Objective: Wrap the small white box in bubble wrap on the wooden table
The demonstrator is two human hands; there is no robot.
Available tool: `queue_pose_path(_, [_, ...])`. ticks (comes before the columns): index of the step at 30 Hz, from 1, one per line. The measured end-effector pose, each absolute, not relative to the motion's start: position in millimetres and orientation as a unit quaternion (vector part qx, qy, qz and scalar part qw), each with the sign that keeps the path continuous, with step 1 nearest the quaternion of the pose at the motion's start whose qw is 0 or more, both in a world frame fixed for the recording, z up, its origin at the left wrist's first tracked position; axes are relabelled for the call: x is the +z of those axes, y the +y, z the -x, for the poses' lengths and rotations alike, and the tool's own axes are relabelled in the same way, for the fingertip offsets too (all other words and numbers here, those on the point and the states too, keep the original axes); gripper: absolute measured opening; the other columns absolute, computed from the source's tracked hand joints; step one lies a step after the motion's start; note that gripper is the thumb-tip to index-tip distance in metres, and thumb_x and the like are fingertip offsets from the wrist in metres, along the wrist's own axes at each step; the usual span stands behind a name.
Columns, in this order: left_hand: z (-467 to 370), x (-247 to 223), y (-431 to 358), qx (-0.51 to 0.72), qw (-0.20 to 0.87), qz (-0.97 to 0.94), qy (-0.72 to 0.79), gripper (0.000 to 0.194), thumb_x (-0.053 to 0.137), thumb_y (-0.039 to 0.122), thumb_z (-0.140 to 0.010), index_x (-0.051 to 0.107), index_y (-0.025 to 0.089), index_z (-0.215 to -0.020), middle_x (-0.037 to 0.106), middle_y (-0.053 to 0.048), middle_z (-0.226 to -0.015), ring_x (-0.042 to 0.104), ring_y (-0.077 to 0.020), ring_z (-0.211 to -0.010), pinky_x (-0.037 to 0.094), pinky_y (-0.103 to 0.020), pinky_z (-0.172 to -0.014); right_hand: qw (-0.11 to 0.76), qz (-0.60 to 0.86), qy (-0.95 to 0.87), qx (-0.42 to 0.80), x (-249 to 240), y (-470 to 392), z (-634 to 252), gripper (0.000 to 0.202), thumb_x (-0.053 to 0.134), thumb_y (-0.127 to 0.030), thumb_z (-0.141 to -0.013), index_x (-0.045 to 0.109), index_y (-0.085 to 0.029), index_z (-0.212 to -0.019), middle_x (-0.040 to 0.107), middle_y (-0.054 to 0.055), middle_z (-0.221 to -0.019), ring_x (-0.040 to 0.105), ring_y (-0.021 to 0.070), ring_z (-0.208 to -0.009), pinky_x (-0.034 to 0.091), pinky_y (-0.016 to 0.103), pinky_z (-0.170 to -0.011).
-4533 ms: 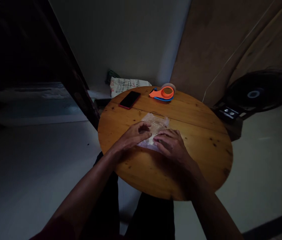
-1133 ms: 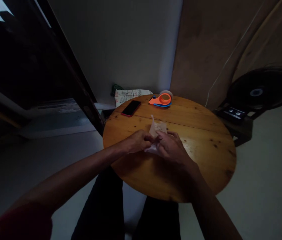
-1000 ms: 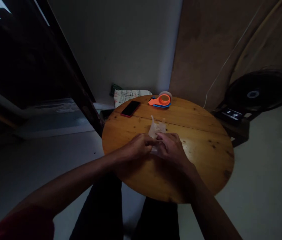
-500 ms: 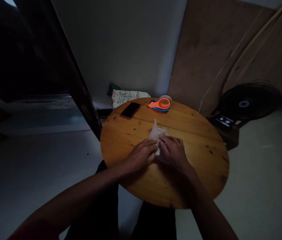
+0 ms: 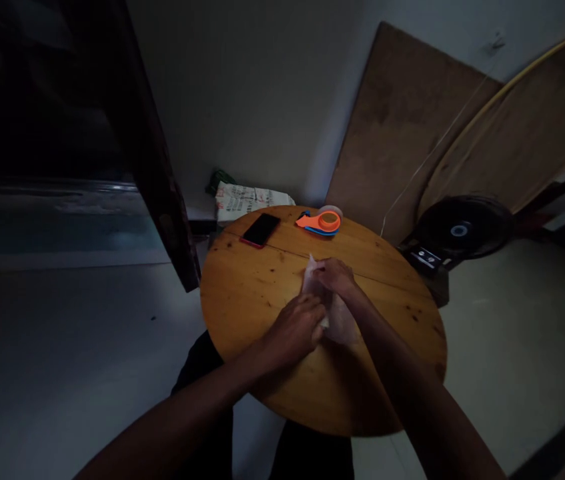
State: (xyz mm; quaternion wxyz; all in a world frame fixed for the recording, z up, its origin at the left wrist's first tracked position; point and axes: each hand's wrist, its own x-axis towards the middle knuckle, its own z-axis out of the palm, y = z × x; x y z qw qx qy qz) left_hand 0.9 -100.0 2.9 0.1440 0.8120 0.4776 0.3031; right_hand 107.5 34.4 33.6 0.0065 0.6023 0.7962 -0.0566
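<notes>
A thin, whitish plastic bag (image 5: 342, 325) lies crumpled on the round wooden table (image 5: 247, 293). At its near left side, my left hand (image 5: 298, 327) has its fingers curled closed on the plastic. Farther from me, my right hand (image 5: 335, 275) pinches the bag's upper part, close to a pointed corner that sticks up. The two hands hide much of the bag, and I cannot make out whether anything is inside it.
At the table's far side lie a phone (image 5: 261, 230) with a red edge and an orange and blue tape dispenser (image 5: 322, 223). Behind the table sits a printed white sack (image 5: 252, 199). A black fan (image 5: 459, 230) stands on the right, before leaning boards (image 5: 387, 113).
My right hand has moved away from me along the bag, and my left hand has come slightly nearer to me. More of the bag shows spread between them. The camera view has shifted.
</notes>
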Motion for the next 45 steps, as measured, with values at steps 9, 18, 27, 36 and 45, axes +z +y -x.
queue_pose_path(9, [3, 2, -100, 0.300, 0.140, -0.817, 0.472, 0.011, 0.050, 0.009, -0.080, 0.052, 0.019, -0.079, 0.059, -0.007, -0.101, 0.053, -0.0221, -0.104, 0.044, -0.036, -0.096, -0.006, -0.644, 0.764, -0.031, 17, 43, -117, 0.028, 0.060, -0.047, -0.077, 0.070, -0.023, -0.089, 0.070, 0.009, -0.100, 0.061, 0.0259, -0.101, 0.042, 0.037, -0.082])
queue_pose_path(18, [7, 9, -97, 0.270, 0.143, -0.839, 0.451, 0.011, 0.049, 0.008, -0.079, 0.052, 0.019, -0.076, 0.060, -0.006, -0.093, 0.053, -0.0206, -0.094, 0.044, -0.033, -0.089, -0.215, -0.633, 0.732, -0.129, 28, 5, -183, 0.059, 0.055, -0.053, -0.082, 0.050, -0.014, -0.126, 0.062, 0.013, -0.117, 0.064, 0.0207, -0.091, 0.049, 0.030, -0.072])
queue_pose_path(27, [6, 12, -95, 0.241, 0.156, -0.838, 0.464, 0.012, 0.046, 0.011, -0.081, 0.056, 0.018, -0.078, 0.062, -0.005, -0.090, 0.054, -0.0202, -0.094, 0.043, -0.031, -0.085, -0.161, -0.613, 0.743, -0.216, 17, -68, -199, 0.035, 0.057, -0.046, -0.080, 0.065, -0.015, -0.092, 0.068, 0.006, -0.077, 0.059, 0.0156, -0.066, 0.039, 0.025, -0.058])
queue_pose_path(36, [6, 12, -93, 0.242, 0.153, -0.840, 0.461, 0.016, 0.045, 0.011, -0.079, 0.059, 0.019, -0.078, 0.064, -0.004, -0.088, 0.055, -0.0195, -0.092, 0.043, -0.030, -0.084, -0.311, -0.584, 0.710, -0.241, 9, -67, -185, 0.023, 0.052, -0.036, -0.076, 0.057, -0.018, -0.063, 0.053, -0.001, -0.056, 0.046, 0.0109, -0.053, 0.031, 0.021, -0.049])
queue_pose_path(45, [9, 6, -90, 0.265, 0.160, -0.839, 0.448, 0.021, 0.049, 0.011, -0.077, 0.067, 0.020, -0.084, 0.065, -0.004, -0.091, 0.053, -0.0220, -0.096, 0.041, -0.035, -0.090, -0.350, -0.547, 0.673, -0.355, 14, -64, -156, 0.022, 0.053, -0.037, -0.070, 0.055, -0.017, -0.061, 0.049, -0.003, -0.053, 0.046, 0.0097, -0.049, 0.032, 0.020, -0.045])
